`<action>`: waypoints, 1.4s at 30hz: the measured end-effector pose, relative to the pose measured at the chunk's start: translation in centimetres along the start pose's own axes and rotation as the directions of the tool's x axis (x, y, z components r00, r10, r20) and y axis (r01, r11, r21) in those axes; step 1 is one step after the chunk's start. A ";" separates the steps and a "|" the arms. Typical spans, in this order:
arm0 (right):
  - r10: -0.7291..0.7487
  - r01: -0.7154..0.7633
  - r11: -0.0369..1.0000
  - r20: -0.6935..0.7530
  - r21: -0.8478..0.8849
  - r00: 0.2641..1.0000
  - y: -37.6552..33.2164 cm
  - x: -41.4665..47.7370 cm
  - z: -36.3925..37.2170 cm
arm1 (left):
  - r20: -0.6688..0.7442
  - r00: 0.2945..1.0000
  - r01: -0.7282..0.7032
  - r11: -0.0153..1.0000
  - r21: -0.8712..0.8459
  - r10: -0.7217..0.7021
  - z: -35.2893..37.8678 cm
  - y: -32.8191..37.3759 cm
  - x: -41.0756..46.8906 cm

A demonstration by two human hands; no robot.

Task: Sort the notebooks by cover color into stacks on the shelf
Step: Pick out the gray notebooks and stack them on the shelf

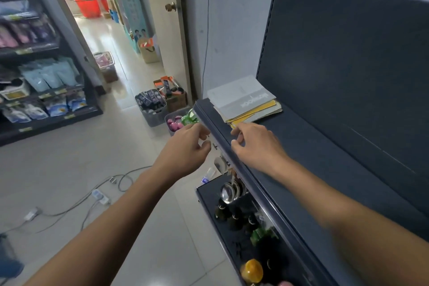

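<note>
Dark shelf (pixel 325 158), mixed notebook stack (pixel 246 102); left hand (pixel 185 146), right hand (pixel 257 144) loosely curled, empty.

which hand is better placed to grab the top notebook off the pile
Right, probably. The right hand is over the shelf, its fingers near the notebook pile. The left hand hangs off the shelf's front edge.

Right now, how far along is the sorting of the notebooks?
Nothing looks sorted: grey and yellow notebooks lie mixed in one pile at the far end of the shelf. In hand: nothing; the left hand and right hand hover empty near the pile. Left: separating the colours into stacks.
</note>
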State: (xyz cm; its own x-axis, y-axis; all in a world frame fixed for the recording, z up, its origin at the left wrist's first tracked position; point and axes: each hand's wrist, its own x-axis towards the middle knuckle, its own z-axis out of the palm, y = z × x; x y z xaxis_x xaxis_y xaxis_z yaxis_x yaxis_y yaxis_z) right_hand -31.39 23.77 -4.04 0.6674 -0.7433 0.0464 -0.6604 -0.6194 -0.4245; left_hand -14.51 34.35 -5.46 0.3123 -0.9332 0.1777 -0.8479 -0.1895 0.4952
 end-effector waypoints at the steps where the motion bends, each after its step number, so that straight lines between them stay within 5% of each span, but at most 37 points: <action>1: 0.017 -0.017 1.000 -0.009 0.001 1.000 0.2 1.2 0.0 | 0.009 1.000 -0.011 1.000 -0.001 0.011 0.1 -0.7 1.3; 17: 0.434 -0.432 0.901 -0.122 0.046 0.893 0.8 14.7 2.8 | 0.207 0.923 -0.310 0.946 -0.098 0.324 0.5 -10.1 20.8; 37: 0.747 -0.723 0.662 -0.258 0.197 0.613 7.3 20.0 2.4 | 0.345 0.709 -0.629 0.773 -0.085 0.615 8.1 -5.5 37.1; 42: 0.838 -0.800 0.544 -0.219 0.254 0.500 7.0 19.7 3.8 | 0.387 0.717 -0.620 0.784 -0.025 0.580 9.3 -6.0 38.0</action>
State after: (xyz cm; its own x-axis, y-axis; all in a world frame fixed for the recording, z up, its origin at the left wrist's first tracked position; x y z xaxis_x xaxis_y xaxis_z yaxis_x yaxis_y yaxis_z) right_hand -21.54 5.73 -9.55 -0.2948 -0.9460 -0.1346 -0.8053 0.3218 -0.4980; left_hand -1.56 -2.82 -9.61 -0.4333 -0.8972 0.0855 -0.8476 0.4380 0.2996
